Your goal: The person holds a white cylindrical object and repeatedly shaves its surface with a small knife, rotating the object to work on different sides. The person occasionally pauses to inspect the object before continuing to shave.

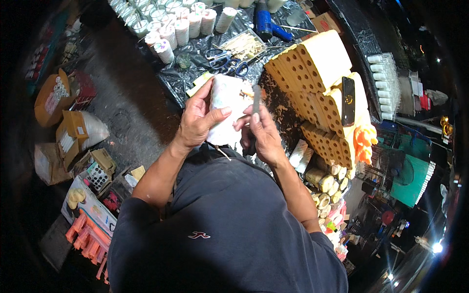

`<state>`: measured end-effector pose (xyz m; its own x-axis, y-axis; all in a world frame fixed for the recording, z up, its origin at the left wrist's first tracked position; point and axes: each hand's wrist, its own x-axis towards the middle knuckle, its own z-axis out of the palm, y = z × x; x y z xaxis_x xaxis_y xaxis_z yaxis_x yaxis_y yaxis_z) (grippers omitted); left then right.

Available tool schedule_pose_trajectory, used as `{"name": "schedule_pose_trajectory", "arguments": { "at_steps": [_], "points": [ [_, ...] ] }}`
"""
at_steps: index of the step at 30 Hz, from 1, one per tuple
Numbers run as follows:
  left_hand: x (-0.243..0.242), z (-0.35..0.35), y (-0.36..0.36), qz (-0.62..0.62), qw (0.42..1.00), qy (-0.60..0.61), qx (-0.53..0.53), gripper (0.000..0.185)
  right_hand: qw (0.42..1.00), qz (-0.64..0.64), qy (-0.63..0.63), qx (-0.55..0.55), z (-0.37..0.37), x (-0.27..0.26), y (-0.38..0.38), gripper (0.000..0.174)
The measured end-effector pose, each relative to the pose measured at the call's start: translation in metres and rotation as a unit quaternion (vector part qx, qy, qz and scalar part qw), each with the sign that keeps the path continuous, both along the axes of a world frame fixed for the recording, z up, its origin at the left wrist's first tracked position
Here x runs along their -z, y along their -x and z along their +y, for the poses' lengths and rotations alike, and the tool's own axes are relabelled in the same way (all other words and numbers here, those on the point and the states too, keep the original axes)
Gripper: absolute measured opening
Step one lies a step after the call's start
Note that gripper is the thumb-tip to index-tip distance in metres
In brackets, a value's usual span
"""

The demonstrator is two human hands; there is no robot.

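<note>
My left hand (199, 117) grips a thick white pillar candle (226, 106) by its side, thumb across the front. A pale wick sticks out at the candle's lower end, towards my body. In my right hand (262, 128), just right of the candle, is a narrow grey blade (257, 97), pointing away from me; its handle is hidden by the fingers. Scissors (231, 64) with dark blue handles lie beyond the candle on black plastic sheeting (170, 78), near a clear tray (245, 45) of thin sticks.
White candles (182, 31) and filled glasses (140, 27) stand at the table's far left. A blue heat gun (264, 22) lies farther back. Yellow blocks with holes (306, 67) are stacked at right, with a black phone (348, 102) on them. Cardboard boxes (75, 126) stand at left.
</note>
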<state>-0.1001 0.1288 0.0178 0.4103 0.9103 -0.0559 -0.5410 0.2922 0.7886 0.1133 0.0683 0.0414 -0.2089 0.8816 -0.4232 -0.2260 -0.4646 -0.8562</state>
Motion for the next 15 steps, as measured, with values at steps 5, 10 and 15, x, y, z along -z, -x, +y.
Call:
{"name": "schedule_pose_trajectory", "arguments": {
  "at_steps": [5,10,15],
  "points": [
    [-0.017,-0.011,0.006,0.004,0.995,0.054,0.087,0.079,0.939,-0.282,-0.195,-0.028,-0.015,-0.028,-0.023,0.041],
    [-0.029,-0.022,0.014,-0.01,0.974,0.109,0.199,0.082,0.898,-0.363,-0.22,-0.115,-0.017,-0.061,-0.037,0.031],
    [-0.033,-0.028,0.011,-0.042,0.952,0.141,0.27,0.086,0.805,-0.503,-0.28,-0.143,-0.007,-0.099,-0.011,0.033]
  ]
}}
